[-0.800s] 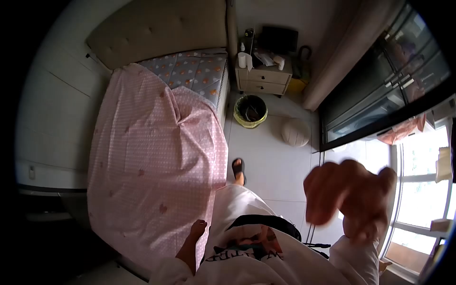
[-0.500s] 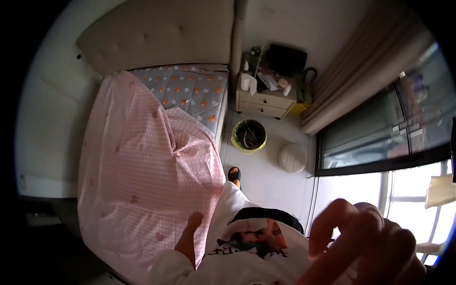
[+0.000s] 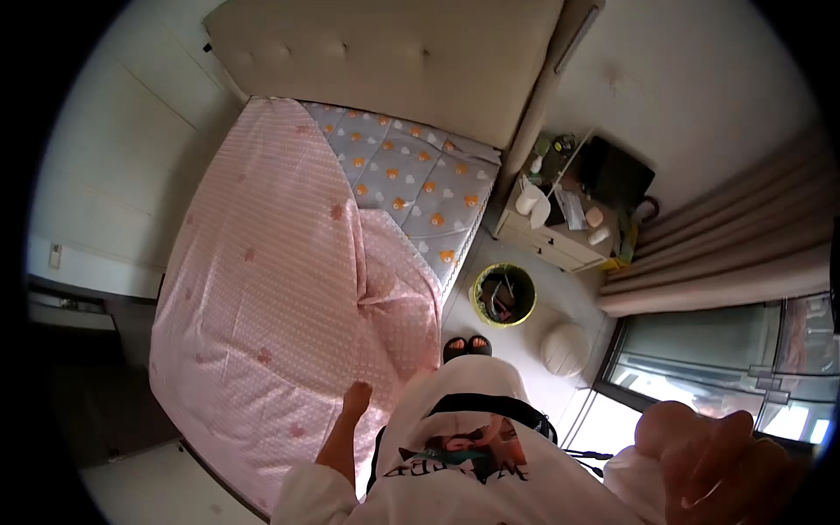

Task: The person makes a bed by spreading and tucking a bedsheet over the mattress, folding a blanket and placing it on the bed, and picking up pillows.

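Across the left side of the room, a wide bed [image 3: 490, 188] is standing with its tall padded headboard [image 3: 376, 44] against the wall. A pink sheet [image 3: 262, 289] is covering most of this bed, and it is gathering into a bunched fold near the person's side. Beyond the fold, the grey mattress [image 3: 407, 175] is showing its orange bears and pale hearts. On the other side of the room, a long curtain [image 3: 726, 245] is hanging beside the window. Near it a low cabinet [image 3: 547, 247] with drawers is carrying a black screen [image 3: 617, 172] and a white roll [image 3: 528, 199]. A round pouf [image 3: 565, 349] is sitting on the floor, and just beside it a bin [image 3: 505, 325] with a yellow-green rim is holding some dark items. The person is wearing a white shirt [image 3: 499, 490] with a printed picture. The left hand [image 3: 356, 399] is reaching over the near part of the pink sheet; its grip is looking narrow, but I cannot tell whether it is pinching the cloth. The right hand [image 3: 717, 455] is hovering well apart from the sheet, its fingers bending and blurring; I cannot tell whether its grip is holding something. Two dark sandals [image 3: 455, 349] are standing side by side near the bin.
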`<action>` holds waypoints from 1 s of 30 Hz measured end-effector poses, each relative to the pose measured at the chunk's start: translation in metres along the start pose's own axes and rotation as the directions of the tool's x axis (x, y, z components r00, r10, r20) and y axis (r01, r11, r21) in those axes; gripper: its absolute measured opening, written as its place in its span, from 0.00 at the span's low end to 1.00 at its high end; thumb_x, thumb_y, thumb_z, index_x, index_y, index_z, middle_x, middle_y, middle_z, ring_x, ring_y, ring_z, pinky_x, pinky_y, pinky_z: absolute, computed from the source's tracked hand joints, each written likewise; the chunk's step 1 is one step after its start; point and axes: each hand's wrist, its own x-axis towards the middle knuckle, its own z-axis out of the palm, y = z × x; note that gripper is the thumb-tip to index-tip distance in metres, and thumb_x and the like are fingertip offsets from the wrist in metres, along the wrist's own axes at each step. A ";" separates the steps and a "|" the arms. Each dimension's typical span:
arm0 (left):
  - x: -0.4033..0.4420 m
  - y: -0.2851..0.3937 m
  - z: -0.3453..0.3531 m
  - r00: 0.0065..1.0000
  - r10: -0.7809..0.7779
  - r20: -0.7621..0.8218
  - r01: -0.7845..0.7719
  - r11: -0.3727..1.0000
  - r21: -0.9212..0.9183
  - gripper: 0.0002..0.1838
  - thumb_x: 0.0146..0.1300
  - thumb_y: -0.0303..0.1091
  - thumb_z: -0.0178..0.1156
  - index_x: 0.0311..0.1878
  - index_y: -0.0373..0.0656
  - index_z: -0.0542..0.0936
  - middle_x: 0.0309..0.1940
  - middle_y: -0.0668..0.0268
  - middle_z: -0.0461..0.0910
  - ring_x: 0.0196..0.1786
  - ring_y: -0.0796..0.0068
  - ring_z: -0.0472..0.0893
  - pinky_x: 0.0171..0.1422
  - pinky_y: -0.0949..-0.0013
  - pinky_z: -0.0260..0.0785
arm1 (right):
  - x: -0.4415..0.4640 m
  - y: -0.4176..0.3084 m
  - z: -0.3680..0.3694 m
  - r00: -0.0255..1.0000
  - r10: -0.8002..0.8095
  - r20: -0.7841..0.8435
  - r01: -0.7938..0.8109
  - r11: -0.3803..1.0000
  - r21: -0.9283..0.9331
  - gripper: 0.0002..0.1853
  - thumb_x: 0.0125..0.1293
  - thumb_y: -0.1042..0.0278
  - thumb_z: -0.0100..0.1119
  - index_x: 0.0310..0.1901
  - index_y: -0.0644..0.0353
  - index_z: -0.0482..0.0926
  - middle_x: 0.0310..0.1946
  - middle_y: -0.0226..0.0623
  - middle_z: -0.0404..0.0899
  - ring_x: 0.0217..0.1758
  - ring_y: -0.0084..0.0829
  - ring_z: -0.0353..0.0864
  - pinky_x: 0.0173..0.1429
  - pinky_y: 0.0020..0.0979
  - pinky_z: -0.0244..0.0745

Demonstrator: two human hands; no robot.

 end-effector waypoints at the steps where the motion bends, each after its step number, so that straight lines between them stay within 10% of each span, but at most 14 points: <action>1: -0.011 -0.006 0.006 0.999 -0.044 -0.030 0.043 0.999 -0.031 0.16 0.59 0.39 0.54 0.44 0.38 0.75 0.36 0.59 0.77 0.36 0.70 0.79 0.39 0.69 0.73 | 0.010 0.017 0.002 0.979 -0.204 -0.023 0.204 0.979 -0.006 0.10 0.56 0.56 0.62 0.38 0.46 0.79 0.37 0.36 0.74 0.39 0.37 0.65 0.38 0.40 0.58; 3: -0.028 -0.019 0.009 0.990 -0.119 -0.082 0.112 0.990 -0.080 0.17 0.57 0.40 0.56 0.43 0.35 0.75 0.37 0.58 0.78 0.36 0.71 0.78 0.37 0.68 0.74 | 0.031 0.050 0.006 0.807 -0.586 -0.066 0.584 0.810 -0.048 0.07 0.55 0.60 0.63 0.36 0.45 0.80 0.34 0.36 0.75 0.32 0.30 0.68 0.36 0.36 0.61; 9: -0.030 -0.043 0.021 0.979 -0.182 0.090 0.188 0.981 -0.055 0.18 0.55 0.41 0.58 0.42 0.36 0.75 0.36 0.59 0.78 0.31 0.71 0.78 0.35 0.69 0.73 | 0.063 0.047 0.072 0.878 -0.044 -0.477 0.215 0.927 0.309 0.04 0.58 0.60 0.61 0.32 0.47 0.80 0.28 0.38 0.76 0.19 0.24 0.66 0.25 0.25 0.59; 12: -0.006 -0.034 0.023 0.986 -0.163 0.026 0.165 0.974 -0.153 0.18 0.55 0.43 0.57 0.41 0.38 0.77 0.36 0.57 0.79 0.37 0.63 0.78 0.42 0.65 0.71 | 0.060 0.078 0.071 0.748 -0.121 -0.653 0.477 0.782 0.401 0.12 0.58 0.59 0.61 0.23 0.56 0.77 0.20 0.38 0.73 0.13 0.21 0.61 0.17 0.20 0.52; 15: 0.002 -0.005 0.010 0.988 -0.155 0.007 0.154 0.974 -0.167 0.18 0.54 0.45 0.57 0.40 0.40 0.78 0.38 0.53 0.80 0.45 0.55 0.78 0.50 0.61 0.70 | 0.068 0.072 0.045 0.983 -0.169 -0.065 0.156 0.613 0.774 0.16 0.57 0.61 0.63 0.23 0.63 0.70 0.16 0.35 0.71 0.15 0.22 0.61 0.20 0.23 0.56; 18: 0.019 0.029 -0.004 0.997 -0.076 0.017 0.078 0.984 -0.161 0.17 0.55 0.43 0.57 0.41 0.39 0.78 0.37 0.54 0.80 0.45 0.55 0.78 0.49 0.61 0.70 | 0.081 0.047 0.071 0.697 0.026 -0.716 0.103 0.985 0.136 0.18 0.53 0.64 0.65 0.25 0.65 0.64 0.15 0.33 0.69 0.15 0.24 0.60 0.21 0.26 0.57; 23: 0.043 0.058 -0.006 0.998 0.048 -0.033 -0.054 0.975 -0.217 0.17 0.57 0.41 0.56 0.43 0.38 0.77 0.35 0.54 0.80 0.41 0.59 0.80 0.45 0.63 0.71 | 0.074 0.049 0.058 0.776 0.131 -0.617 0.110 0.935 0.337 0.23 0.47 0.62 0.70 0.29 0.65 0.64 0.18 0.34 0.71 0.18 0.26 0.62 0.26 0.28 0.58; 24: 0.047 0.059 -0.005 1.000 0.021 0.002 -0.020 0.972 -0.236 0.16 0.59 0.38 0.57 0.46 0.37 0.75 0.37 0.59 0.78 0.35 0.72 0.78 0.40 0.70 0.74 | 0.071 0.052 0.054 0.799 0.147 -0.584 0.104 0.922 0.374 0.23 0.47 0.61 0.71 0.29 0.64 0.64 0.19 0.34 0.71 0.19 0.26 0.62 0.27 0.29 0.58; 30: 0.054 0.034 0.024 0.985 -0.074 0.153 0.086 0.994 -0.070 0.18 0.55 0.44 0.58 0.41 0.39 0.77 0.37 0.55 0.80 0.43 0.60 0.79 0.48 0.63 0.70 | 0.060 0.080 0.035 0.784 -0.310 -0.537 0.502 0.826 0.256 0.06 0.54 0.69 0.61 0.30 0.52 0.73 0.31 0.40 0.70 0.29 0.29 0.66 0.35 0.32 0.62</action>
